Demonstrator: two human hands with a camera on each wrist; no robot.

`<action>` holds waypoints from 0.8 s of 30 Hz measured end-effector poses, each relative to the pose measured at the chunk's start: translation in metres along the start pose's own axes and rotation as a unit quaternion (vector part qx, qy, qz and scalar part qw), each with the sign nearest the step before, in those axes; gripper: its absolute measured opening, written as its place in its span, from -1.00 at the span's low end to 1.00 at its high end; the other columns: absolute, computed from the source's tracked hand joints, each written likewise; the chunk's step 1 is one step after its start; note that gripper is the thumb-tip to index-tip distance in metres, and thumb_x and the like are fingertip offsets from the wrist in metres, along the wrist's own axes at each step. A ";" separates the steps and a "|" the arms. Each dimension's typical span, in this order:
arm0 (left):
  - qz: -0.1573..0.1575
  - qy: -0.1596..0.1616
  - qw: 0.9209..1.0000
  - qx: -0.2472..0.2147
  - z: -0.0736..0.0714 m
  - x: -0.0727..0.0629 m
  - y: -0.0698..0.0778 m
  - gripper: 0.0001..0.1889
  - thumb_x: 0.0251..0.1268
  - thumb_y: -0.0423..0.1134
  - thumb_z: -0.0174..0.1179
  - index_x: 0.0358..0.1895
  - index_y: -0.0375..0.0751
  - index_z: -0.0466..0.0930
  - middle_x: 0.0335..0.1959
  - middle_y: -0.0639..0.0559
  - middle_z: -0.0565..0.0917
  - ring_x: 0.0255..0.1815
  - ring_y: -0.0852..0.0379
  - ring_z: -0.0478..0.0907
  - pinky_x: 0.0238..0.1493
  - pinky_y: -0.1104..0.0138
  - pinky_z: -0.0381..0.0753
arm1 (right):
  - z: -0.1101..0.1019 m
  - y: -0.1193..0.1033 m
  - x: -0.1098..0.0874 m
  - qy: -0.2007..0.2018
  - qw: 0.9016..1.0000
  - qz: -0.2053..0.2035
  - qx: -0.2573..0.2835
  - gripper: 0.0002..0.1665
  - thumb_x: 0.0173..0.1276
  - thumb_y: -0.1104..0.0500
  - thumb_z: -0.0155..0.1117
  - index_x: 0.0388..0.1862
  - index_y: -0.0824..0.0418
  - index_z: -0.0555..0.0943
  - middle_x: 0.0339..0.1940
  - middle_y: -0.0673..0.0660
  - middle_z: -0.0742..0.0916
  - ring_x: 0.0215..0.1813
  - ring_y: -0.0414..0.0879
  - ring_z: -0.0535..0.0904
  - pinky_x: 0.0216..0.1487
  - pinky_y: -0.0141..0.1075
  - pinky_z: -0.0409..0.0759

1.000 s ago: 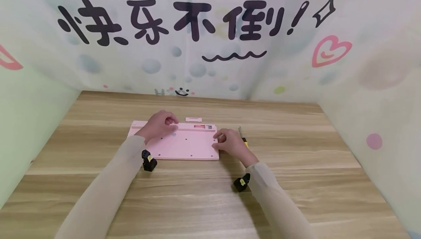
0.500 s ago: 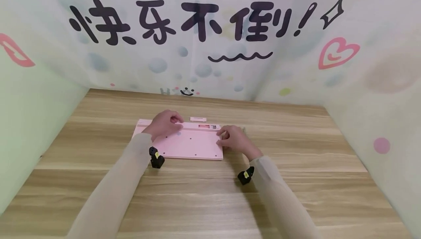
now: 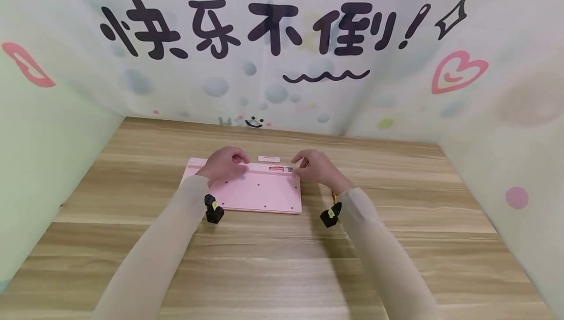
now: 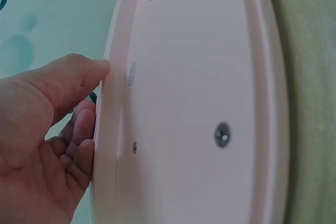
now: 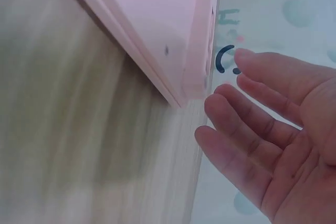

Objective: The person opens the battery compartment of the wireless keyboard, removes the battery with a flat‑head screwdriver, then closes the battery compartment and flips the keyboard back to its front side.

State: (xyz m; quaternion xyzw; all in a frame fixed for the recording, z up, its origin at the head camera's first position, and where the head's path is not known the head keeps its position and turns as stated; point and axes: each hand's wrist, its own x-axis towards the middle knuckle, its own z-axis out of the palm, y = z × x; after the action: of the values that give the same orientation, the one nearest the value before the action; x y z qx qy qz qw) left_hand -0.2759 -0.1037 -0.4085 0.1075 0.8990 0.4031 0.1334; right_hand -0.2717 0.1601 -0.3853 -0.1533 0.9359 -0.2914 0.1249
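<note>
The pink board (image 3: 260, 195), judging by its screws (image 3: 265, 206) and raised strip (image 3: 257, 168) probably a keyboard lying face down, sits on the counter (image 3: 264, 261) under and between the hands. The left hand (image 3: 222, 164) pinches its far edge, thumb on the raised strip and the other fingers curled behind it. The right hand (image 3: 320, 168) is relaxed, fingers loosely bent and spread with nothing in their grasp, beside the board's far right corner; whether a fingertip touches there, the views leave unclear. Just left of that hand is an uncovered compartment (image 3: 284, 169) with something red (image 3: 275, 169) inside, and beyond the board, between the hands, lies a small pink cover (image 3: 269, 159).

The step in hand looks like steadying the board for work at the compartment, its cover not yet on. The next move seems to call for a fine right-hand fingertip pinch, with the left hand's hold stopping the board from sliding.
</note>
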 end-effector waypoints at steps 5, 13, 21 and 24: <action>0.000 -0.001 1.000 0.000 0.000 0.000 0.001 -0.79 0.15 -0.29 0.22 -0.13 -0.19 0.57 -0.18 -0.04 0.47 -0.13 0.03 0.35 -0.02 0.21 0.35 | -0.007 0.001 0.013 -0.009 1.000 -0.003 0.004 -0.65 0.21 0.21 0.29 -0.01 0.27 0.56 -0.43 0.13 0.60 -0.40 0.15 0.54 -0.48 -0.30 0.48; -0.008 -0.001 1.000 -0.007 -0.001 0.000 0.000 -0.79 0.14 -0.29 0.22 -0.14 -0.17 0.57 -0.19 -0.04 0.47 -0.14 0.02 0.35 -0.05 0.21 0.35 | -0.011 -0.002 0.038 -0.022 1.000 -0.007 -0.011 -0.67 0.26 0.20 0.24 0.01 0.25 0.56 -0.33 0.13 0.62 -0.29 0.05 0.56 -0.34 -0.27 0.53; -0.005 0.003 1.000 -0.006 0.000 0.001 -0.001 -0.79 0.13 -0.28 0.23 -0.14 -0.17 0.57 -0.17 -0.04 0.48 -0.12 0.02 0.36 -0.02 0.19 0.35 | -0.007 -0.016 0.059 -0.038 0.999 -0.004 -0.021 -0.69 0.24 0.17 0.27 -0.04 0.22 0.60 -0.22 0.11 0.63 -0.17 -0.06 0.52 -0.14 -0.22 0.50; -0.006 0.002 1.000 -0.004 0.000 0.001 0.000 -0.77 0.14 -0.28 0.23 -0.12 -0.18 0.56 -0.15 -0.04 0.48 -0.10 0.01 0.36 0.00 0.17 0.35 | -0.004 -0.018 0.066 -0.044 0.999 -0.001 -0.014 -0.71 0.23 0.17 0.27 -0.06 0.23 0.61 -0.20 0.11 0.63 -0.15 -0.06 0.52 -0.10 -0.22 0.49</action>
State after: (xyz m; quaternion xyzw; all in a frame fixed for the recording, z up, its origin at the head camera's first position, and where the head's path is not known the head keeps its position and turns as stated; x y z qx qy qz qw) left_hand -0.2765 -0.1038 -0.4090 0.1003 0.8984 0.4059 0.1342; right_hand -0.3303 0.1242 -0.3818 -0.1691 0.9333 -0.2713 0.1637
